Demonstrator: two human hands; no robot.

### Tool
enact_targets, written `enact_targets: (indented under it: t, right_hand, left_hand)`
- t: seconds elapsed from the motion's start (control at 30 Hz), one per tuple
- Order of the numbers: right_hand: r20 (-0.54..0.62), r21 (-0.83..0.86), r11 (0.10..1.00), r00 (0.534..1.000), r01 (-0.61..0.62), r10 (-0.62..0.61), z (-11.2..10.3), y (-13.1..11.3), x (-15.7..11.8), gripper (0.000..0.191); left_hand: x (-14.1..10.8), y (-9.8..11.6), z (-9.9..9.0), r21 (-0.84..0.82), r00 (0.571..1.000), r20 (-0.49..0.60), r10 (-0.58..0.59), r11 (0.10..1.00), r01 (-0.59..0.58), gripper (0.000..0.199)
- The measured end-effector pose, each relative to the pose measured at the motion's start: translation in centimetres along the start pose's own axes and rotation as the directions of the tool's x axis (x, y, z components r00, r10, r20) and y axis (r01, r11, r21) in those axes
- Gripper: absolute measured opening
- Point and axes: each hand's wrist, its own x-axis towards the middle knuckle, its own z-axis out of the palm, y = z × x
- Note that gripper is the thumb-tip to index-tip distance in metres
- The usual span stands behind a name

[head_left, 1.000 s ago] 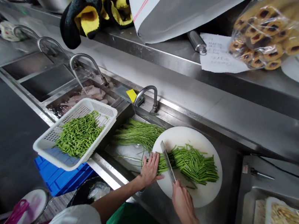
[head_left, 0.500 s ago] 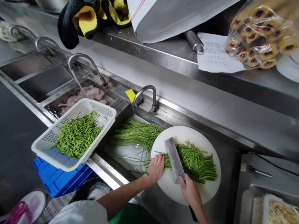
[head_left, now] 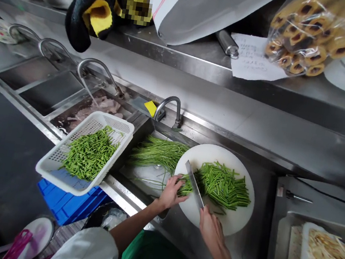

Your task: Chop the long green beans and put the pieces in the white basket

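My right hand (head_left: pixel 210 226) is closed around the handle of a cleaver (head_left: pixel 194 185), its blade now upright, edge toward a round white cutting board (head_left: pixel 232 225). Thin green stems, which look like garlic scapes (head_left: pixel 186 187), lie at the blade's left side. My left hand (head_left: pixel 170 193) is beside them at the board's left rim, thumb and fingers spread around the stems' near end without a closed grip. Right of the blade is a pile of cut pieces (head_left: pixel 222 184). Long uncut stems (head_left: pixel 159 153) lie in the sink left of the board.
A white perforated basket (head_left: pixel 44 167) of cut green pieces rests on the sink edge, above a blue crate (head_left: pixel 60 203). Behind stand a faucet (head_left: pixel 171 100) and a steel shelf (head_left: pixel 177 56). At right is a tub (head_left: pixel 304 253) of pale shreds.
The cleaver has turned from lying tilted to nearly upright and shifted slightly left. My left thumb has spread away from the fingers. The cut pile reaches a little farther left.
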Motion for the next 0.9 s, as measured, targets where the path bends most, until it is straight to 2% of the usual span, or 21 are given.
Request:
enact_targets:
  t: [0.13, 0.3, 0.43, 0.57, 0.63, 0.7, 0.8, 0.83, 0.9]
  right_hand:
    - [-0.001, -0.016, 1.000, 1.000, 0.025, -0.025, 0.6, -1.0, 1.0, 0.036]
    - [-0.017, 0.010, 1.000, 0.999, 0.029, -0.029, 1.2, -2.2, 2.8, 0.041]
    - [-0.034, 0.081, 0.996, 0.999, 0.019, -0.017, 0.5, 0.2, 4.1, 0.034]
    - [-0.054, 0.108, 0.994, 0.998, 0.018, -0.013, -0.2, 3.6, 3.7, 0.030]
    - [-0.086, 0.092, 0.996, 0.996, 0.005, 0.003, -0.3, 4.0, 2.8, 0.030]
    - [-0.119, 0.071, 0.997, 0.993, -0.012, 0.020, -0.2, 3.2, 1.7, 0.031]
    - [-0.114, 0.063, 0.998, 0.993, -0.002, 0.009, 0.1, 1.0, 0.4, 0.031]
    - [-0.104, 0.066, 0.998, 0.995, 0.011, -0.004, 0.3, 0.2, 0.2, 0.032]
    - [-0.087, 0.072, 0.997, 0.996, 0.036, -0.030, 0.8, -1.0, 0.1, 0.033]
  left_hand:
    - [0.1, -0.3, 1.0, -0.001, 0.997, 0.061, 0.052, 0.999, -0.052, 0.048]
    - [-0.1, -0.9, 1.3, 0.000, 0.997, 0.055, 0.056, 0.998, -0.056, 0.033]
    - [0.4, -0.9, 2.4, -0.028, 0.998, 0.013, 0.067, 0.997, -0.067, 0.029]
    - [1.5, 0.7, 3.6, -0.014, 0.995, -0.010, 0.104, 0.994, -0.104, 0.032]
    - [1.7, 1.5, 3.1, -0.002, 0.992, -0.020, 0.124, 0.992, -0.124, 0.044]
    - [1.4, 1.6, 1.9, -0.013, 0.991, -0.095, 0.099, 0.995, -0.101, 0.051]
    - [1.0, 0.4, -0.4, -0.079, 0.961, -0.276, -0.019, 0.997, -0.003, 0.034]
    - [0.9, -0.3, -0.9, -0.093, 0.955, -0.293, -0.043, 0.996, 0.016, 0.031]
    - [1.0, -1.4, -1.4, -0.088, 0.974, -0.225, -0.031, 0.996, 0.011, 0.035]
